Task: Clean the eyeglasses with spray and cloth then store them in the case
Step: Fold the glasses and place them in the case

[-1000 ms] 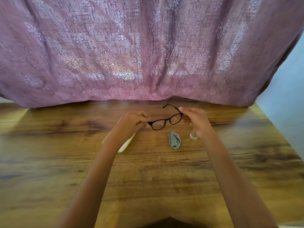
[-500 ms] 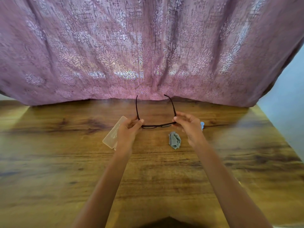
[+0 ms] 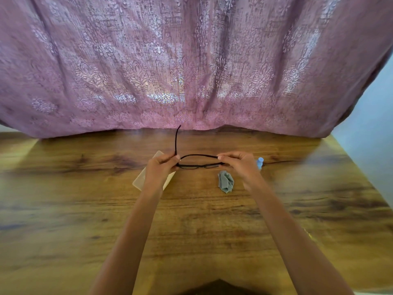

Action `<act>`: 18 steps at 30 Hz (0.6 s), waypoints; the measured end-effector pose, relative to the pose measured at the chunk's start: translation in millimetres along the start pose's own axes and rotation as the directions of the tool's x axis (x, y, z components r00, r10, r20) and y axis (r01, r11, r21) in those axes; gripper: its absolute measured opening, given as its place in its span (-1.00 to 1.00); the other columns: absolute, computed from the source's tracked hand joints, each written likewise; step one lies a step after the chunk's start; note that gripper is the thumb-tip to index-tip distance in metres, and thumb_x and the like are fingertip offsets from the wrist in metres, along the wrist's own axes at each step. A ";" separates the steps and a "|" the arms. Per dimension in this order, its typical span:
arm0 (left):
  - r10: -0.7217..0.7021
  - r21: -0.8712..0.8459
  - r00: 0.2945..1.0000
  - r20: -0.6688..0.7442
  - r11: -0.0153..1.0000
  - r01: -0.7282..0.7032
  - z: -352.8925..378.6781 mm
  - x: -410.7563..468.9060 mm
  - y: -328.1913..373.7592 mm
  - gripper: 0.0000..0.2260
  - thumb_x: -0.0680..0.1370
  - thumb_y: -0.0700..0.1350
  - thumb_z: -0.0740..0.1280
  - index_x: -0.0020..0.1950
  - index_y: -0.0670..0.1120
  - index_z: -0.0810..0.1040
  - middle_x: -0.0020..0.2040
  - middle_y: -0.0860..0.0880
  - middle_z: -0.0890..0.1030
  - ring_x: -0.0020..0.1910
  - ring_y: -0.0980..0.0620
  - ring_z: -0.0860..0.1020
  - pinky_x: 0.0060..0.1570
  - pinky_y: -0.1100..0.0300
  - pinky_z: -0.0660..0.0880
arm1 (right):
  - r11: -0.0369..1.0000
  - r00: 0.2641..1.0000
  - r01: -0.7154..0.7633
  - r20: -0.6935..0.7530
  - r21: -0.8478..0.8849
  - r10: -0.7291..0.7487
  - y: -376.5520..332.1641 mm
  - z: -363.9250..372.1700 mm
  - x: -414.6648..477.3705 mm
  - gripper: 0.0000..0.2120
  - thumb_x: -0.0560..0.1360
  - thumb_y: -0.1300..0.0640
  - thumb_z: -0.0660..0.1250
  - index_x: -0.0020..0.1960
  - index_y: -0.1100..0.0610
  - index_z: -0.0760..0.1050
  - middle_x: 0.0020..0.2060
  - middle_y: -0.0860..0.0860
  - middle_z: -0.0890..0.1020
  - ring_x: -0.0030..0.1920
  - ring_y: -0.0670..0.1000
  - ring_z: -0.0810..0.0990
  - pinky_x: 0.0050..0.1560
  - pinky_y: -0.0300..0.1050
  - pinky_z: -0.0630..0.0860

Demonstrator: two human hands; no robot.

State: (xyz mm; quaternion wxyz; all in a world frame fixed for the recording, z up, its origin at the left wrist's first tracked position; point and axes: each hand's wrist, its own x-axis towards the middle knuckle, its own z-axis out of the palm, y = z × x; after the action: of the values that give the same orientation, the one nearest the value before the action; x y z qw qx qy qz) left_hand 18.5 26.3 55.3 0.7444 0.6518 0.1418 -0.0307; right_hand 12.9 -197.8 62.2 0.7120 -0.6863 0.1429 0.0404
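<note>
Black-framed eyeglasses (image 3: 198, 166) hang above the wooden table (image 3: 191, 220), held by both hands. My left hand (image 3: 160, 168) pinches the frame's left end; that arm of the glasses sticks straight out toward the curtain. My right hand (image 3: 238, 165) pinches the right end, with its arm folded across behind the lenses. A crumpled grey cloth (image 3: 225, 183) lies on the table just below my right hand. The small spray bottle (image 3: 259, 162) with a light blue cap shows just beyond my right hand. The pale flat case (image 3: 141, 179) lies under my left hand, partly hidden.
A mauve patterned curtain (image 3: 191, 71) hangs along the table's far edge. A pale blue wall (image 3: 374, 150) runs beside the table's right edge. Bare wood spreads to the left, right and front of the hands.
The right arm of the glasses has swung in and now lies folded across behind the lenses; the left arm still points out. Both hands stayed on the frame ends.
</note>
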 end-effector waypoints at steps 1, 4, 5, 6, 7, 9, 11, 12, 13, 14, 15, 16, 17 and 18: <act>-0.004 0.012 1.000 0.010 1.000 0.004 -0.9 0.3 1.1 -0.80 0.50 -0.25 0.40 0.12 -0.20 0.62 -0.08 -0.06 0.65 -0.11 0.08 0.61 -0.11 0.33 0.59 | 1.000 1.000 -0.005 0.011 -0.005 0.005 -0.3 -0.3 0.7 -0.88 0.45 0.30 0.46 -0.01 0.26 0.68 -0.10 0.09 0.72 -0.09 -0.02 0.71 -0.14 -0.30 0.60; -0.020 0.024 0.999 0.025 1.000 0.020 -3.3 2.5 3.1 -0.82 0.50 -0.25 0.39 0.10 -0.21 0.62 -0.13 -0.06 0.65 -0.17 0.10 0.61 -0.14 0.34 0.59 | 0.999 0.998 -0.029 0.053 -0.020 0.030 0.4 -1.5 2.5 -0.88 0.45 0.30 0.46 -0.01 0.25 0.68 -0.08 0.11 0.72 -0.06 0.01 0.71 -0.10 -0.24 0.61; -0.024 0.029 0.999 0.033 0.999 0.023 -3.8 2.7 3.9 -0.83 0.51 -0.26 0.39 0.09 -0.21 0.62 -0.14 -0.06 0.65 -0.17 0.10 0.61 -0.14 0.34 0.59 | 0.999 0.997 -0.035 0.065 -0.024 0.037 1.0 -1.7 2.5 -0.87 0.45 0.31 0.46 -0.01 0.26 0.68 -0.07 0.12 0.72 -0.06 0.01 0.71 -0.09 -0.24 0.62; -0.027 0.034 0.999 0.043 0.999 0.026 -4.4 2.7 4.5 -0.83 0.51 -0.26 0.38 0.09 -0.20 0.62 -0.15 -0.07 0.65 -0.18 0.10 0.61 -0.14 0.35 0.59 | 0.999 0.996 -0.041 0.073 -0.025 0.043 1.4 -1.7 2.3 -0.87 0.45 0.31 0.45 0.00 0.27 0.67 -0.06 0.13 0.71 -0.06 0.01 0.71 -0.10 -0.24 0.62; -0.031 0.042 0.998 0.055 0.999 0.029 -5.2 3.1 4.8 -0.83 0.51 -0.26 0.38 0.09 -0.19 0.62 -0.15 -0.07 0.65 -0.17 0.10 0.60 -0.14 0.35 0.59 | 0.999 0.996 -0.045 0.076 -0.023 0.047 2.1 -1.6 2.1 -0.87 0.45 0.31 0.45 0.00 0.28 0.67 -0.06 0.13 0.71 -0.06 0.01 0.71 -0.10 -0.25 0.62; -0.046 0.067 0.996 0.077 0.997 0.041 -7.5 4.0 5.9 -0.84 0.51 -0.26 0.39 0.08 -0.17 0.63 -0.15 -0.07 0.65 -0.15 0.09 0.60 -0.14 0.35 0.59 | 0.999 0.996 -0.051 0.072 -0.014 0.052 3.4 -1.3 1.9 -0.87 0.46 0.32 0.45 0.00 0.29 0.67 -0.05 0.13 0.71 -0.03 0.02 0.70 -0.09 -0.26 0.61; -0.075 0.113 0.993 0.094 0.991 0.065 -10.1 5.4 7.4 -0.85 0.50 -0.26 0.39 0.06 -0.17 0.64 -0.13 -0.08 0.65 -0.12 0.07 0.60 -0.12 0.34 0.60 | 0.998 0.996 -0.056 0.073 -0.004 0.057 4.3 -0.9 1.9 -0.87 0.46 0.33 0.44 0.00 0.29 0.66 -0.04 0.14 0.70 -0.02 0.02 0.70 -0.09 -0.26 0.61; -0.090 0.142 0.990 0.108 0.987 0.074 -11.0 6.3 7.8 -0.85 0.50 -0.26 0.39 0.06 -0.17 0.64 -0.12 -0.08 0.65 -0.10 0.06 0.60 -0.12 0.34 0.60 | 0.998 0.995 -0.059 0.076 0.001 0.059 4.8 -0.9 2.1 -0.87 0.46 0.33 0.44 0.00 0.30 0.66 -0.03 0.14 0.70 -0.02 0.01 0.70 -0.09 -0.26 0.61; -0.103 0.171 0.987 0.123 0.982 0.081 -11.7 7.0 8.1 -0.84 0.50 -0.26 0.39 0.07 -0.16 0.64 -0.11 -0.08 0.65 -0.09 0.05 0.61 -0.13 0.34 0.60 | 0.998 0.995 -0.060 0.079 0.006 0.060 5.6 -1.1 2.6 -0.87 0.46 0.33 0.44 0.01 0.30 0.66 -0.03 0.14 0.70 -0.03 0.01 0.70 -0.08 -0.26 0.61; -0.111 0.196 0.984 0.138 0.977 0.083 -12.2 7.5 8.4 -0.84 0.50 -0.26 0.39 0.07 -0.16 0.64 -0.10 -0.07 0.66 -0.08 0.05 0.61 -0.15 0.35 0.59 | 0.998 0.995 -0.061 0.081 0.008 0.060 6.2 -1.1 3.2 -0.86 0.46 0.32 0.44 0.02 0.29 0.66 -0.02 0.14 0.70 -0.03 0.00 0.70 -0.08 -0.26 0.62; -0.118 0.216 0.982 0.148 0.973 0.084 -12.2 7.8 8.9 -0.83 0.50 -0.27 0.38 0.07 -0.16 0.64 -0.10 -0.06 0.66 -0.08 0.05 0.61 -0.16 0.35 0.59 | 0.998 0.995 -0.061 0.080 0.008 0.060 6.7 -1.0 3.7 -0.86 0.47 0.32 0.44 0.02 0.29 0.66 -0.02 0.14 0.70 -0.03 0.00 0.70 -0.06 -0.26 0.62; -0.121 0.233 0.981 0.154 0.969 0.083 -11.9 7.7 9.4 -0.83 0.51 -0.28 0.38 0.08 -0.16 0.64 -0.11 -0.05 0.65 -0.10 0.06 0.60 -0.16 0.35 0.59 | 0.998 0.995 -0.062 0.079 0.007 0.061 6.8 -0.8 4.1 -0.86 0.47 0.32 0.43 0.03 0.28 0.66 -0.01 0.13 0.70 -0.02 0.00 0.70 -0.05 -0.25 0.62; -0.123 0.246 0.980 0.156 0.966 0.083 -11.3 7.6 10.1 -0.83 0.51 -0.28 0.37 0.08 -0.17 0.64 -0.12 -0.04 0.65 -0.11 0.07 0.60 -0.15 0.35 0.58 | 0.998 0.995 -0.063 0.077 0.006 0.063 7.1 -0.5 4.5 -0.86 0.48 0.31 0.43 0.03 0.28 0.66 -0.01 0.12 0.70 -0.02 0.00 0.70 -0.03 -0.24 0.62; -0.126 0.254 0.980 0.156 0.964 0.084 -10.9 7.4 10.2 -0.84 0.51 -0.28 0.37 0.08 -0.17 0.64 -0.12 -0.04 0.65 -0.12 0.08 0.60 -0.14 0.34 0.58 | 0.998 0.995 -0.064 0.074 0.006 0.063 7.1 -0.2 4.7 -0.86 0.48 0.31 0.43 0.04 0.27 0.65 -0.02 0.12 0.70 -0.01 0.00 0.70 -0.03 -0.24 0.62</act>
State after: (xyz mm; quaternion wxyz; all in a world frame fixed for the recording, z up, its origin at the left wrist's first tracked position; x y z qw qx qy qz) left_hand 26.2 39.6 62.0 0.6645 0.7255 0.1070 -0.1434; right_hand 15.5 -198.2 54.1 0.7180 -0.6765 0.1383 0.0877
